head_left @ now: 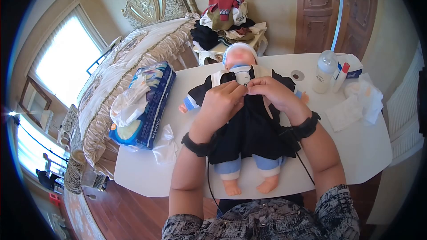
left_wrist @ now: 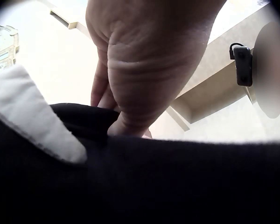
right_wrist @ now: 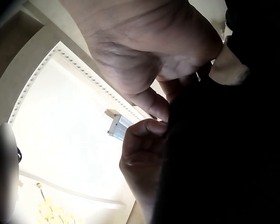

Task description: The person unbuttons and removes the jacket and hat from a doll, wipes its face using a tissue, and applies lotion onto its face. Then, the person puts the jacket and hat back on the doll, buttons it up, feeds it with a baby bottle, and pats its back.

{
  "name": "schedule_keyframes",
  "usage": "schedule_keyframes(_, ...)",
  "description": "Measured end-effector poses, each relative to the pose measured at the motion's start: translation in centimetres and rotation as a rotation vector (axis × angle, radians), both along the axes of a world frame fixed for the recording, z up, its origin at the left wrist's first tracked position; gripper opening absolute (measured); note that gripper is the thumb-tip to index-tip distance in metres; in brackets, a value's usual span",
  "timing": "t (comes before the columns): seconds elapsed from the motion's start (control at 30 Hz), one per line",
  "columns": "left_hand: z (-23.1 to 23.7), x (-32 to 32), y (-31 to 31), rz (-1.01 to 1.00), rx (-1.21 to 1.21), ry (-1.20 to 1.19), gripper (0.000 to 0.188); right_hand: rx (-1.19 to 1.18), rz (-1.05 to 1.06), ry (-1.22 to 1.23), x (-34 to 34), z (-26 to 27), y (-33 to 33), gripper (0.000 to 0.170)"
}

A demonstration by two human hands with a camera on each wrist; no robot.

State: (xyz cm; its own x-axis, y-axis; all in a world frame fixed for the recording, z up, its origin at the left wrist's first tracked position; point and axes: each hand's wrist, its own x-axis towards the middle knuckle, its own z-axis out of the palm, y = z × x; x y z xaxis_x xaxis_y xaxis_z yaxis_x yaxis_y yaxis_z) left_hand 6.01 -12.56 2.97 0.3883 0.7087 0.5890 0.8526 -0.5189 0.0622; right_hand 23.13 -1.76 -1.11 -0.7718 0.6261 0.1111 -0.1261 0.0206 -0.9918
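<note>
A baby doll [head_left: 231,187] lies on its back, wearing a white cap [head_left: 250,49], light blue clothes and a black garment [head_left: 242,135] with pale lapels. My left hand [head_left: 222,104] pinches the black cloth at the chest, just below the collar. Meeting it there, my right hand [head_left: 278,93] grips the same front edge between thumb and fingers. Up close in the right wrist view, both thumbs press at the edge of the dark cloth [right_wrist: 214,154]. A pale lapel [left_wrist: 37,112] shows beside the left hand in the left wrist view. Whatever sits between the fingertips is hidden.
The white table [head_left: 147,180] carries a blue diaper pack [head_left: 161,102] and clear plastic [head_left: 165,144] on the left. To the right stand a baby bottle [head_left: 324,73] and a red-capped tube [head_left: 341,78], near white wipes [head_left: 344,113]. Clothes [head_left: 227,9] are heaped behind.
</note>
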Motion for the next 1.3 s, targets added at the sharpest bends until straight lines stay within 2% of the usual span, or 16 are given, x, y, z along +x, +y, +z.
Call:
schedule_keyframes(0.17, -0.5, 0.3, 0.1, 0.012, 0.011, -0.036, 0.022, -0.157, 0.039, 0.070, 0.2, 0.3, -0.3, 0.016)
schedule_keyframes(0.37, -1.1, 0.1, 0.5, 0.032, 0.053, -0.087, 0.020, -0.175, -0.056, 0.112, -0.1, -0.3, 0.0, 0.015)
schedule_keyframes(0.63, -1.0, 0.3, 0.5, -0.004, 0.088, -0.013, 0.020, -0.219, -0.007, 0.154, -0.1, -0.7, 0.2, 0.014)
schedule_keyframes(0.73, -1.3, 0.3, 0.6, -0.016, 0.076, -0.056, 0.020, -0.256, -0.005, 0.179, -0.1, -0.7, 0.3, 0.012)
schedule_keyframes(0.83, -1.5, 0.5, 0.8, 0.014, 0.073, -0.235, 0.021, -0.257, -0.042, 0.171, 0.0, -0.3, 0.0, 0.012)
schedule_keyframes(1.07, -1.4, 0.1, 0.9, 0.003, 0.060, -0.151, 0.020, -0.177, -0.008, 0.193, 0.1, -0.3, 0.2, 0.014)
schedule_keyframes(1.3, -1.1, 0.3, 0.7, 0.011, 0.064, -0.086, 0.020, -0.265, 0.005, 0.169, 0.1, -0.5, 0.2, 0.012)
